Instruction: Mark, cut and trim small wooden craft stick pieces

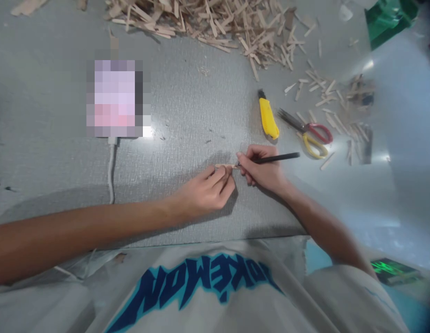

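**Stick pinned, pencil tip on it**

While the cable (111, 171) trails down from a blurred-out device at far left, the work sits mid-desk (187, 115), on a grey textured mat.

- Left hand (204, 192): knuckles down, fingers curled; grip closed on a short wooden stick (224, 166), pressing it flat to the mat. Probably held so to keep it from sliding under the pencil.
- Stick: lies level, just ahead of the left fingertips, its right end meeting the pencil tip.
- Right hand (261, 169): writing hold, grip closed round a dark pencil (275, 158). Shaft angles out to the right; tip rests on the stick's right end. Heel of the hand seems to rest on the mat, likely for steadiness.
- Yellow knife (267, 118): just beyond the right hand, lying flat, within easy reach.
- Scissors (310, 134): red and yellow handles, just right of the knife, blades closed.
- Stick pile (215, 21): big heap along the far edge, with loose offcuts scattered down the right side near the scissors.
- Green object (388, 18): far right corner, well apart from the work.
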Demonstrator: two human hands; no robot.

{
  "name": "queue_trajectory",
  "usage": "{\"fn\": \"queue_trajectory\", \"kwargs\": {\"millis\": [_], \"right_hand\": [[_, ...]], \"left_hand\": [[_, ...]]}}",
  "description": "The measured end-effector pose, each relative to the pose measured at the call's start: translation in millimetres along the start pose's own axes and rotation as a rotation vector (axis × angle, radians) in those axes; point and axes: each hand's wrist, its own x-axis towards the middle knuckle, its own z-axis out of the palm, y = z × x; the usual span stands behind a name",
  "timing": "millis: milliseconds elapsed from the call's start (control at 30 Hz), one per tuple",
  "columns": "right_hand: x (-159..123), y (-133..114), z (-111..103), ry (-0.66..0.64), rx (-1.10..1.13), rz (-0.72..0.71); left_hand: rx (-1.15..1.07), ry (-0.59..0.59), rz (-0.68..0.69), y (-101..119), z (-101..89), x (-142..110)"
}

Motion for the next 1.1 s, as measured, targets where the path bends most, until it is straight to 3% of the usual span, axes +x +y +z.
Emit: {"fn": "queue_trajectory", "kwargs": {"millis": [1100], "right_hand": [[0.0,-1.0,-1.8,-0.024,-0.061,-0.02]], "left_hand": [[-0.027,-0.027,-0.008,0.5,1.0,-1.0]]}}
